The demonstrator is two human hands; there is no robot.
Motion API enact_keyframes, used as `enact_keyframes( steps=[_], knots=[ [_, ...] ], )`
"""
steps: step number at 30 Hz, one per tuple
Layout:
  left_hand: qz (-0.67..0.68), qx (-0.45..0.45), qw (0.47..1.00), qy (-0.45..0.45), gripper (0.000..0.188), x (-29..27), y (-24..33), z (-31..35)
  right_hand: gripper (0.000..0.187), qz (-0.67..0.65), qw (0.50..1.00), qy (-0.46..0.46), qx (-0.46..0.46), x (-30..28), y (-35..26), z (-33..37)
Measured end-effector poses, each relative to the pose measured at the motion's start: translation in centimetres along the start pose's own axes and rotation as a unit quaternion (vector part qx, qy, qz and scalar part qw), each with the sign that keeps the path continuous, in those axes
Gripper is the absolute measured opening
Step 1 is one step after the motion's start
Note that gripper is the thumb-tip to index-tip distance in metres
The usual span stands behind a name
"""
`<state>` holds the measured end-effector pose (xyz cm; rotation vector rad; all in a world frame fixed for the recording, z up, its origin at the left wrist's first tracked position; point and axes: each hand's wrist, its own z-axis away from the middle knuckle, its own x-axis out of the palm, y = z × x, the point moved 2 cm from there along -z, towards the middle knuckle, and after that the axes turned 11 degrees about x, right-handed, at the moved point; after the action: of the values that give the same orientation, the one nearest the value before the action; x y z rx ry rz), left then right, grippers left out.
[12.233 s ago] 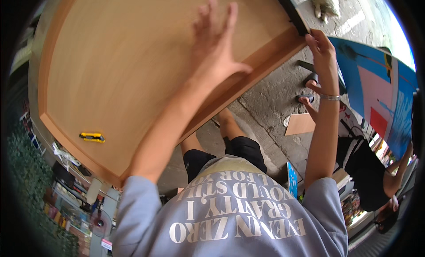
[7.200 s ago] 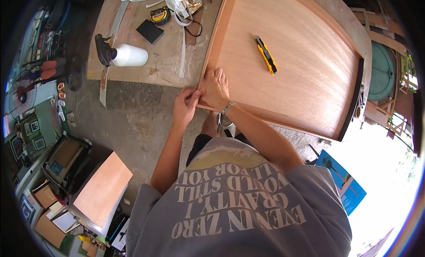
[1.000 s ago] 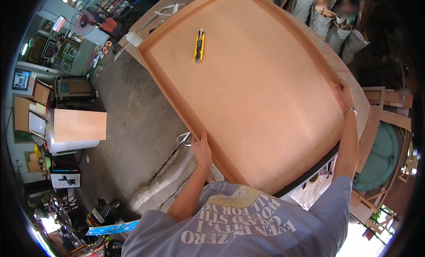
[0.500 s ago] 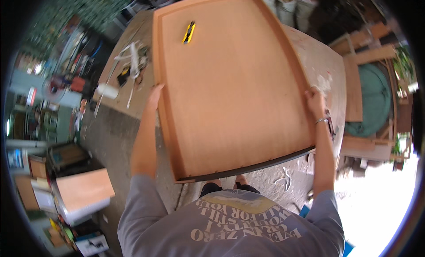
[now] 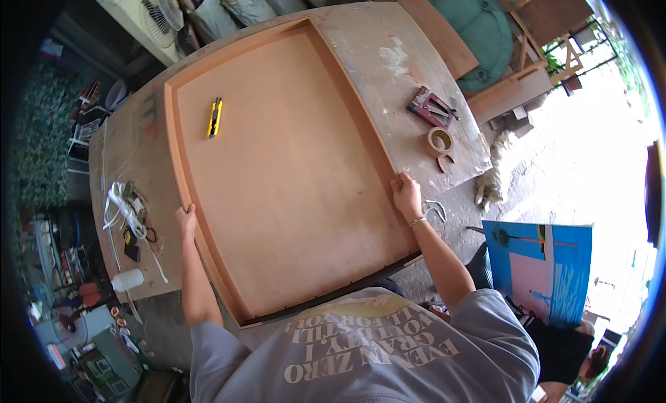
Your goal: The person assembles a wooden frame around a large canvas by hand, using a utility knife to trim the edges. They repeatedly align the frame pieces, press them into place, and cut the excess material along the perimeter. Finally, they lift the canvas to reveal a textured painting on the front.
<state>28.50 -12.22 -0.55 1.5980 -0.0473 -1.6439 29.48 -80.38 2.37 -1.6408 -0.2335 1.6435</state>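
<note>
Gripping a shallow, rectangular, pale-brown wooden tray (image 5: 284, 181) from both sides, on the counter. Near end: black strip (image 5: 298, 308) across it, at about 6 o'clock, sticking out past the counter edge.

Left hand (image 5: 186, 221), 8 o'clock: curled on the left rim, underside fingers not clear. Right hand (image 5: 407, 194), 4 o'clock: bent around the right rim. Both look closed on the wood, nothing else held.

Step in hand, my read: steadying or squaring the tray on the counter. Next move calls for an even two-sided hold, kept level, since the yellow-and-black utility knife (image 5: 214, 117) lies loose inside, toward 11.

Tray's long axis runs 5 to 11 o'clock, black-strip end facing the wearer. Knife's axis: roughly 12:30 to 6:30.

Flanking on the worn, paint-spotted wooden counter (image 5: 371, 45): white plastic bottle (image 5: 127, 280) at 8, white strap bundle (image 5: 125, 208) at 9; tan tape roll (image 5: 439, 141) and maroon staple gun (image 5: 431, 108) at 2. Beyond: round green panel (image 5: 479, 38) at 1, pale fan (image 5: 161, 13) at 11.
</note>
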Motion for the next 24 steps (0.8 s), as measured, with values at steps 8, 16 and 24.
enact_keyframes(
  steps=[8,16,24],
  knots=[
    [0.104,0.135,0.956,0.237,0.038,-0.2,7.2,8.5,0.042,-0.089,0.980,0.120,0.129,-4.6,6.2,-6.7],
    [0.276,0.049,0.955,0.093,0.033,11.1,19.9,32.5,0.038,0.164,0.982,0.084,-0.039,-9.5,9.3,-14.4],
    [0.454,0.095,0.886,0.001,0.033,19.2,39.3,40.9,0.029,0.135,0.869,-0.170,-0.445,-16.2,-3.3,3.1]
  ],
)
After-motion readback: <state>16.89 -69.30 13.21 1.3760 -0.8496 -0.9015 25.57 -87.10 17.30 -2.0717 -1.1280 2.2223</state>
